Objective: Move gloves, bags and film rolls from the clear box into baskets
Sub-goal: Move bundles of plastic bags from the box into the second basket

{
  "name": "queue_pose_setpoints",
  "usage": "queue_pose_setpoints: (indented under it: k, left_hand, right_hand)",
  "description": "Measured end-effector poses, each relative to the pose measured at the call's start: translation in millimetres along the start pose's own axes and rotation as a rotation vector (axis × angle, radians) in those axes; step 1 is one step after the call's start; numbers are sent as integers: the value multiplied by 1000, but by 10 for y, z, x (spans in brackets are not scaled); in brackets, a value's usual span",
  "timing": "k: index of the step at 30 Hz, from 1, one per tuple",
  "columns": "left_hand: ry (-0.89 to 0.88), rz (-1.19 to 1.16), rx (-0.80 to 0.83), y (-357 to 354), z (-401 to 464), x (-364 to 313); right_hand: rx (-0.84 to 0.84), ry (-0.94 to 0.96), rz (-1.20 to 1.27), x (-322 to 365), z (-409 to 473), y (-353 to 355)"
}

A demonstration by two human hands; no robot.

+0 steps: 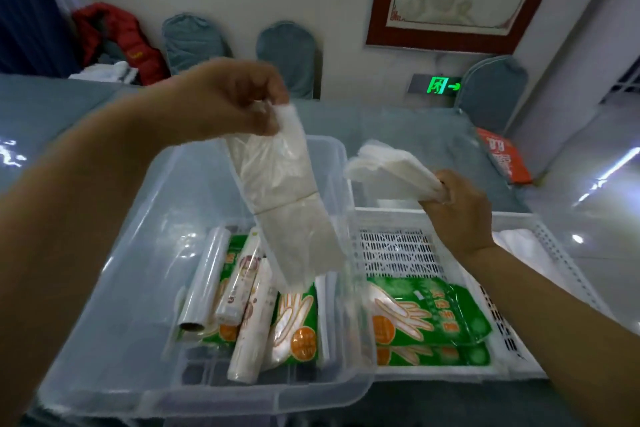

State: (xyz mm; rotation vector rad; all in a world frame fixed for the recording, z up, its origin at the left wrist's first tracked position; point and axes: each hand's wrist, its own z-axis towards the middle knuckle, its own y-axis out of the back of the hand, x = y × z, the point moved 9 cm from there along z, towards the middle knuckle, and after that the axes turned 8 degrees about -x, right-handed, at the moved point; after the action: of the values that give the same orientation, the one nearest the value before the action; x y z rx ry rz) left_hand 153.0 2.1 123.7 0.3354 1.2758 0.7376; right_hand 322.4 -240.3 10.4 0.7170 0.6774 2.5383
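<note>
Grey table (415,135): left hand (239,97) pinches a limp bag bundle (287,204) over the clear box (194,388), right hand (457,208) clamps another bundle (388,170) over the white basket (519,367); thin top pinch could slip, dropping bags back among the rolls (204,281).

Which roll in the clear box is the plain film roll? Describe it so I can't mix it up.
Start at the clear box on the left. Among the rolls lying on its floor, take the leftmost one, the plain film roll. Unlike the printed rolls beside it, it is glossy and see-through, with an open cardboard core at its near end.
</note>
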Motion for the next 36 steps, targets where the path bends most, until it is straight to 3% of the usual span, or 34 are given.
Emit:
queue_pose_setpoints:
  k: [6,14,22,26,30,33,36]
  left_hand:
    - [-8,-307,63,-1127,771,-274]
    - [-26,-106,348,-3714,1743,-529]
    - [421,-338,438,-5275,2055,175]
    - [462,-51,590,-5628,1920,547]
    - [199,434,508,-5632,1942,569]
    - [-5,623,398,-5698,1756,392]
    - [-10,711,575,-5933,1256,457]
  right_hand:
    - [-64,-290,-56,-1156,-163,578]
    - [-13,-448,-96,-2863,-471,1438]
    - [57,-469,25,-3859,-627,1566]
    - [90,-480,121,-4014,-615,1425]
    - [125,-538,170,-4087,-619,1255]
    - [125,-552,178,-4069,-582,1178]
    - [145,-596,185,-4058,-565,1093]
